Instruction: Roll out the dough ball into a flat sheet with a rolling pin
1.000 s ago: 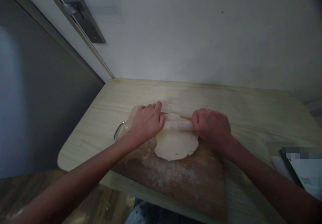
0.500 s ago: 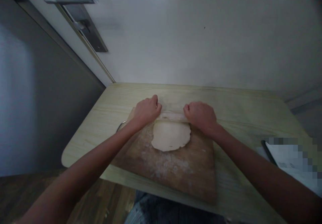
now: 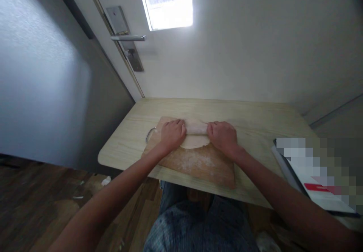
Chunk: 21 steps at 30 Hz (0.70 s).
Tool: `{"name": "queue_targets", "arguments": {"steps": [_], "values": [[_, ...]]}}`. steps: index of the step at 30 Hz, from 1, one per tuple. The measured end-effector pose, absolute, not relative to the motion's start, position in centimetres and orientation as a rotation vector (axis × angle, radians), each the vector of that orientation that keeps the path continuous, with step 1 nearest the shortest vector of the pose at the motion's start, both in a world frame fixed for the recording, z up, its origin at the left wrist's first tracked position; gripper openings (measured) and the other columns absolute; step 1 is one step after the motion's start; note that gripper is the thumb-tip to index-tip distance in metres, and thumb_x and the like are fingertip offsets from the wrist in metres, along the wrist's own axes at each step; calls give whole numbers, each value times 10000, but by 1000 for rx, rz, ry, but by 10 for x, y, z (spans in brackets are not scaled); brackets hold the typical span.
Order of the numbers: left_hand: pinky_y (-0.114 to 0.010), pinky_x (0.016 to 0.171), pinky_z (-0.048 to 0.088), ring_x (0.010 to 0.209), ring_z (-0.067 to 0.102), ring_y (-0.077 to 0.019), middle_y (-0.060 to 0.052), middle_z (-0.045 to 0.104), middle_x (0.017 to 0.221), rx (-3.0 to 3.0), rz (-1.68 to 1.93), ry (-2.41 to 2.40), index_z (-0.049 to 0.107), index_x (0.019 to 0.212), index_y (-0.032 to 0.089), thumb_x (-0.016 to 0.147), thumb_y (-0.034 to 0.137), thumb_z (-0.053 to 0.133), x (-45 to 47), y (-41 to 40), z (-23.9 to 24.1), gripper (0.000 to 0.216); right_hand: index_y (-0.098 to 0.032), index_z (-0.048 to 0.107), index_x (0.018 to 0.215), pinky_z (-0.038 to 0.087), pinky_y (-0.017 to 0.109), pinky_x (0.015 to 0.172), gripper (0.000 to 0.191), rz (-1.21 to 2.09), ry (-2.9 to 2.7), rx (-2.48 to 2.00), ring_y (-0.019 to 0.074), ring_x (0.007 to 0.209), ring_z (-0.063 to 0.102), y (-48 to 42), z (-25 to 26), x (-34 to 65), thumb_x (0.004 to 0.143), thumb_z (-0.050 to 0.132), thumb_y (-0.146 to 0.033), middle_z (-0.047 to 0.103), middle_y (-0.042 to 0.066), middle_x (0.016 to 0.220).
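dough (image 3: 195, 142): pale cream, unpatterned. rolling pin (image 3: 196, 128): whitish beige, plain. board (image 3: 219, 170): warm reddish-tan, mottled; powder (image 3: 198, 162) across it white, in cloudy streaks. ring (image 3: 146, 134): silver. table (image 3: 255, 121): pale straw yellow, fine wood grain. door (image 3: 241, 55): plain grey-white; handle (image 3: 130, 38) silver; pane (image 3: 171, 14) glaring white, greyish-lilac above. left-hand panel (image 3: 34, 93): blue-grey, pale sheen. floor (image 3: 141, 203): dark brown, plank-striped. trousers (image 3: 195, 225): denim blue, faintly streaked. flat item at right (image 3: 329, 203): white, red bar, dark edge, partly pixelated.
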<state>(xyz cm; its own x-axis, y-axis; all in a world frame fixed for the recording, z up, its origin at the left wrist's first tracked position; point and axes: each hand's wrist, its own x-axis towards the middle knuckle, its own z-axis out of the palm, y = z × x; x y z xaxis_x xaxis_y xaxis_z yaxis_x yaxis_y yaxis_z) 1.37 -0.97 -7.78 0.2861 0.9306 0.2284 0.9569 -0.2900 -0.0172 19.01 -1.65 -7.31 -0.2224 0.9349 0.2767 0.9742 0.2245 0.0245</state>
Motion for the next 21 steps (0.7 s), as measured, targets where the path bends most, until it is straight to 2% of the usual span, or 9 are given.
{"name": "queue_targets", "arguments": {"steps": [3, 7, 10, 13, 17, 21], "values": [[-324, 818, 340, 889, 522, -163, -64, 595, 926, -2431, -301, -1741, 526, 926, 148, 856, 262, 175, 13, -21, -78, 376, -140, 589, 788, 301, 280, 715, 385, -268, -2297, -1765, 157, 737, 526, -30, -72, 192, 828, 221, -246, 620, 76, 792], [-344, 877, 304, 898, 529, -163, -72, 606, 937, -2444, -281, -1761, 552, 895, 134, 861, 265, 163, 11, -27, -80, 413, -137, 578, 825, 307, 268, 636, 386, -234, -2300, -1797, 157, 708, 526, -42, -72, 192, 835, 210, -256, 613, 74, 794], [-360, 907, 284, 1006, 480, -171, -81, 561, 1066, -2450, -284, -1744, 505, 1024, 124, 857, 261, 176, 9, -26, -83, 394, -149, 572, 847, 304, 263, 626, 373, -206, -2320, -1787, 154, 722, 524, -45, -72, 193, 837, 216, -260, 613, 65, 813], [-353, 920, 278, 1102, 404, -167, -103, 469, 1191, -2452, -257, -1737, 376, 1179, 96, 853, 252, 176, 7, -22, -84, 413, -155, 571, 847, 303, 267, 635, 370, -199, -2358, -1776, 161, 766, 515, -42, -72, 192, 838, 217, -264, 611, 62, 844], [-337, 927, 276, 1137, 366, -162, -101, 426, 1232, -2498, -162, -1741, 331, 1216, 96, 852, 251, 171, 7, -16, -83, 427, -153, 572, 841, 297, 273, 604, 385, -211, -2388, -1823, 168, 758, 510, -37, -70, 191, 841, 206, -271, 609, 66, 829], [-346, 937, 267, 1165, 327, -169, -75, 403, 1255, -2491, -176, -1782, 326, 1225, 125, 856, 258, 160, 9, -16, -82, 427, -149, 560, 913, 295, 277, 604, 366, -216, -2410, -1837, 165, 753, 499, -34, -72, 191, 836, 223, -270, 603, 76, 839]]}}
